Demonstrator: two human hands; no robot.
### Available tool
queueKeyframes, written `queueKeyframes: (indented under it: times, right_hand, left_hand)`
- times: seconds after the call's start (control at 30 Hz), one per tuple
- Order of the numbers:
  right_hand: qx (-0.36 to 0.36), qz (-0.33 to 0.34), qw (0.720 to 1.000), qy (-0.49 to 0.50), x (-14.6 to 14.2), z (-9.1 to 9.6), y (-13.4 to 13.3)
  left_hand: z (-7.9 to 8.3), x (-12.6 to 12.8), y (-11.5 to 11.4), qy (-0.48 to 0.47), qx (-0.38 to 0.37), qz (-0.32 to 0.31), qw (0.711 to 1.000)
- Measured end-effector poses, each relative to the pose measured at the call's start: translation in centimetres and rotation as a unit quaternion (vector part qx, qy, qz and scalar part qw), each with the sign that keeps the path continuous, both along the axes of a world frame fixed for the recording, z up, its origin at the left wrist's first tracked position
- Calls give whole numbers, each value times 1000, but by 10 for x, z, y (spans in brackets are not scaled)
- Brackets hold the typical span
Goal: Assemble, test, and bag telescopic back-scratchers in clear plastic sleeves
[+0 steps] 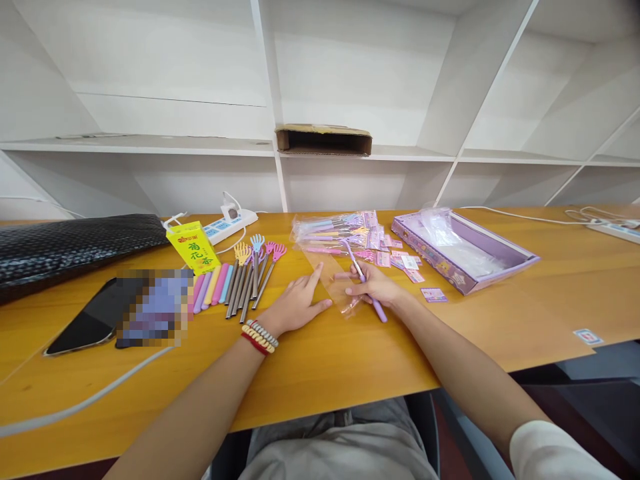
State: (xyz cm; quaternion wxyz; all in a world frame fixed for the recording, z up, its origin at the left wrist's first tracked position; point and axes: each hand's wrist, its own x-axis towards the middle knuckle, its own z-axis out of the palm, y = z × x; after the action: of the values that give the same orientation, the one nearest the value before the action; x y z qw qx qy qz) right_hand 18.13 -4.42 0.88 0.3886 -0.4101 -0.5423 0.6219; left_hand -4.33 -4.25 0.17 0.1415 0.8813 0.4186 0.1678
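Note:
My right hand [373, 283] grips a purple back scratcher [380, 311] by its shaft, its handle pointing toward me and its far end tilting up to the left. Fingers of the same hand reach over a clear plastic bag [333, 275] lying flat on the table. My left hand [300, 303] rests at the bag's left side, fingers stretched out, index fingertip at its edge. To its left lie several metal back scratcher rods [245, 283] with coloured claw heads and several coloured handles [215, 285]. Beyond the bag is a pile of bagged back scratchers [335, 232].
A purple tray box [467, 283] with clear bags [450, 240] stands right, near small printed cards [433, 295]. Left are a yellow drink carton [193, 247], power strip [227, 227], phone [95, 317] and black bag [75, 250]. A cardboard box [325, 128] sits on the shelf.

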Motion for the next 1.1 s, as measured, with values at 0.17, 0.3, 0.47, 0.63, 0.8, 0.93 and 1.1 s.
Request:
queueKeyframes:
  times: [0.17,0.3,0.47,0.63,0.8,0.93,1.1]
  right_hand:
    - [-10,-30,999,-22,-1,-6,3]
    - [-22,-37,999,-30,-1,-9,6]
    - [-18,-30,999,-17,-1,-12,8]
    - [-2,-51,999,-16,-2,-12,8]
    - [13,-61,998,-7,-2,-10,8]
    - [11,-71,997,-4,-4,-10,8]
    - [14,-80,997,-1,-9,-9,6]
  left_hand:
    - [-2,0,2,14,14,-9,1000]
    - [-3,-1,6,13,33,29,999]
    - [-5,-3,9,15,31,47,998]
    - [-5,-3,9,6,31,62,998]
    - [-7,-4,10,9,42,59,997]
    - [-8,-5,12,0,89,96,991]
    - [1,0,4,-52,133,38,989]
